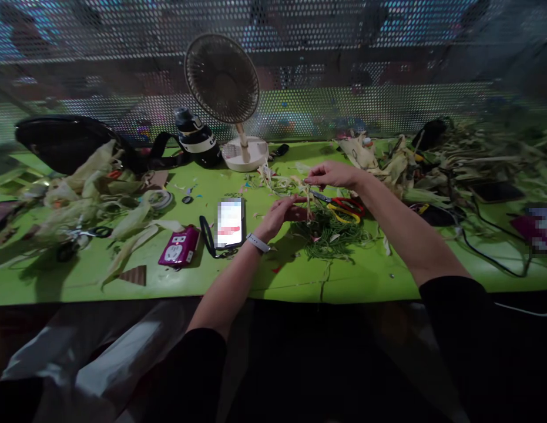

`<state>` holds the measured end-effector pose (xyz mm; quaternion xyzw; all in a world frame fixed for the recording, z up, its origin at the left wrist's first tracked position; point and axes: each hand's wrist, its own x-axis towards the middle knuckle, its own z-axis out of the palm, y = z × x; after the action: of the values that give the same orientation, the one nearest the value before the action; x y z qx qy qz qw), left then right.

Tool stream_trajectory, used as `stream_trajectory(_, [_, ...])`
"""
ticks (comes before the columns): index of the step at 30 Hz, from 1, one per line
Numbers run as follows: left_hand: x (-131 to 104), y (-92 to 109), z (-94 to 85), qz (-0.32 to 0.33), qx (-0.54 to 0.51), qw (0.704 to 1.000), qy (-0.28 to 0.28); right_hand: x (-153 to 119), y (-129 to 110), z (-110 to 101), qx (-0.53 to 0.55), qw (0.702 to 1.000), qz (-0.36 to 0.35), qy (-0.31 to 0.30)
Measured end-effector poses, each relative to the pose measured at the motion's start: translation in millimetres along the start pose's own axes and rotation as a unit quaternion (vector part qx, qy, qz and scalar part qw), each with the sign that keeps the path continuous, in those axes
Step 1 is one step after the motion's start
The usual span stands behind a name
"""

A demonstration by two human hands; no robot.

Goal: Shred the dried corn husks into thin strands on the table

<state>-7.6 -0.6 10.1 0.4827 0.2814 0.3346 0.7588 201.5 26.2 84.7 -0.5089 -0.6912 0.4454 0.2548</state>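
My right hand (pixel 334 174) is closed in a pinch on the top of a thin, pale corn husk strip (pixel 308 202) that hangs down. Lower and to the left, my left hand (pixel 281 214) has its fingertips against the same strip, seemingly pinching it. Under both hands lies a loose heap of green string (pixel 332 238). Scissors with red and yellow handles (pixel 346 207) rest on that heap, blades pointing left. Small pale husk scraps (pixel 277 181) are scattered just beyond my hands. A white band (pixel 258 242) circles my left wrist.
A phone (pixel 230 223) and a purple packet (pixel 179 247) lie left of my hands. Behind stand a round fan (pixel 244 154) and a dark bottle (pixel 198 141). Dried husks (pixel 396 161) pile up at right; more husks (pixel 88 182), scissors (pixel 94 232) and a black bag (pixel 74 138) are left.
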Motion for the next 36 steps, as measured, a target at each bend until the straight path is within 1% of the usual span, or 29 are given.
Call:
stream_trajectory(3, [2.0, -0.4, 2.2, 0.004, 0.007, 0.999, 0.046, -4.8, 0.5, 2.7, 0.000, 1.000, -0.002, -0.005])
stream_trajectory(5, [3.0, -1.9, 3.9, 0.034, 0.014, 0.998, 0.057, -5.5, 2.7, 6.8, 0.002, 1.000, -0.002, -0.017])
stream_trajectory(8, [3.2, -3.4, 4.5, 0.077, 0.026, 0.995, 0.063, -4.5, 7.8, 13.9, 0.006, 0.999, -0.014, -0.035])
stream_trajectory(10, [2.8, -3.2, 3.5, 0.079, 0.028, 0.994, 0.063, -4.1, 11.2, 17.7, 0.008, 0.999, -0.024, -0.042])
stream_trajectory(13, [2.0, -2.0, 2.6, 0.065, 0.040, 0.996, 0.055, -5.0, 15.5, 21.3, 0.019, 0.999, -0.025, -0.042])
stream_trajectory(18, [2.2, -2.5, 4.7, 0.084, 0.097, 0.991, 0.047, -9.0, 19.8, 27.5, 0.025, 0.999, -0.021, -0.038])
stream_trajectory(20, [3.4, -4.0, 5.0, 0.097, 0.107, 0.988, 0.046, -11.7, 20.9, 30.8, 0.030, 0.999, -0.019, -0.008])
stream_trajectory(23, [5.7, -6.7, 4.2, 0.136, 0.109, 0.982, 0.074, -17.2, 23.3, 35.4, 0.053, 0.997, -0.009, 0.056])
stream_trajectory(24, [6.5, -7.6, 3.8, 0.147, 0.107, 0.980, 0.084, -19.2, 24.5, 36.7, 0.057, 0.996, -0.006, 0.063])
stream_trajectory(26, [7.5, -9.1, 3.0, 0.164, 0.105, 0.976, 0.095, -22.6, 27.3, 38.9, 0.046, 0.997, -0.011, 0.057])
stream_trajectory(29, [7.7, -9.8, 2.1, 0.177, 0.101, 0.974, 0.095, -24.7, 31.2, 42.3, 0.005, 0.996, -0.046, 0.071])
stream_trajectory(31, [7.1, -9.5, 1.8, 0.173, 0.086, 0.976, 0.098, -24.2, 32.7, 44.4, 0.004, 0.994, -0.069, 0.089])
stream_trajectory(33, [6.4, -9.4, 2.0, 0.156, 0.063, 0.980, 0.102, -22.8, 33.2, 45.8, 0.027, 0.991, -0.079, 0.102])
stream_trajectory(36, [5.8, -11.9, 3.2, 0.115, 0.045, 0.989, 0.080, -19.3, 33.9, 45.2, 0.057, 0.986, -0.081, 0.132])
